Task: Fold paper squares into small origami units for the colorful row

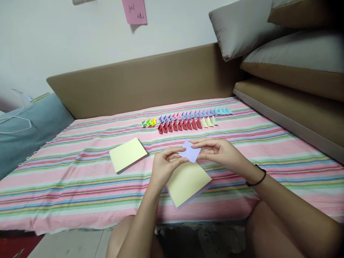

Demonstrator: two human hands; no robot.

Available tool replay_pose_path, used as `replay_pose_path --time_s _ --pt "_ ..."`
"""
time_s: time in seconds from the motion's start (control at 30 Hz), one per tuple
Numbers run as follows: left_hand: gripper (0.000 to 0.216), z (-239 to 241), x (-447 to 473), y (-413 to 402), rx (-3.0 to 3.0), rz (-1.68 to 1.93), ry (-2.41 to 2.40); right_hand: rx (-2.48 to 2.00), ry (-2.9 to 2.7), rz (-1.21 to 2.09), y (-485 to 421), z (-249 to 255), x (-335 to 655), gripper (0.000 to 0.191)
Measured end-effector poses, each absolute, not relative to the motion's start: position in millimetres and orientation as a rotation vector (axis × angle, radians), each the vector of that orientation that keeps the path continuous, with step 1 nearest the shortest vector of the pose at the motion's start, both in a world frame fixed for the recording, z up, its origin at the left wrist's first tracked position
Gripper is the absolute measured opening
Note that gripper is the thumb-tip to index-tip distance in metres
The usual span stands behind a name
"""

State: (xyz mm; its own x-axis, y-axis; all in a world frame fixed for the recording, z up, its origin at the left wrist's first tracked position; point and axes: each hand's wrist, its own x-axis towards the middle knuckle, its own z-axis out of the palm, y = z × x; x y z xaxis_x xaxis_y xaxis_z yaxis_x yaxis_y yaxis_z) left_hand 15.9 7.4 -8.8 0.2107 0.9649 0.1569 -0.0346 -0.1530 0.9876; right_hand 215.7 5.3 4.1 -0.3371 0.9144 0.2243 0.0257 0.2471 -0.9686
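A small lavender folded paper, diamond-shaped from here, is held up between both hands. My left hand pinches its left corner between thumb and fingers. On the opposite side, the fingers of my right hand grip its upper and right edges. Directly beneath lies a stack of pale yellow paper sheets, with lavender showing along its lower edge. Another pale yellow paper stack rests to the left, apart from both hands.
Rows of folded paper boats stand farther back: dark red boats, lavender boats, light blue boats and green and yellow boats. A striped cloth covers the surface. Large cushions are piled at the right, against a brown backrest.
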Motion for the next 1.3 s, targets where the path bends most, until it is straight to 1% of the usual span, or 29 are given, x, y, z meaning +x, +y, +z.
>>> replay_pose_path --time_s 0.23,0.33,0.5,0.67,0.8,0.87,1.0,1.13,1.3 --pt "0.016 -5 16 5 1.567 1.293 0.985 -0.879 -1.648 1.058 4 6 215 0.013" --pt "0.013 -4 18 3 1.657 1.353 0.978 -0.888 -1.633 0.952 3 4 213 0.011" --pt "0.019 -5 20 0 1.741 1.385 0.988 -0.889 -1.624 0.793 -1 2 209 0.008" --pt "0.023 -9 20 -3 2.021 1.426 1.071 -0.914 -1.638 0.732 -4 4 204 0.009" --pt "0.036 -10 22 -6 2.079 1.397 1.09 -0.955 -1.635 0.703 -7 5 203 0.01" --pt "0.04 -11 22 -7 2.07 1.357 1.102 -0.957 -1.632 0.693 -7 6 203 0.011" --pt "0.041 -11 23 -8 2.003 1.323 1.074 -0.946 -1.63 0.696 -7 6 203 0.01" --pt "0.044 -12 25 -4 1.682 1.351 0.922 -0.929 -1.637 0.703 -7 4 204 0.012" --pt "0.049 -8 28 -2 1.289 1.351 0.806 -0.928 -1.674 0.611 -8 5 204 0.015"
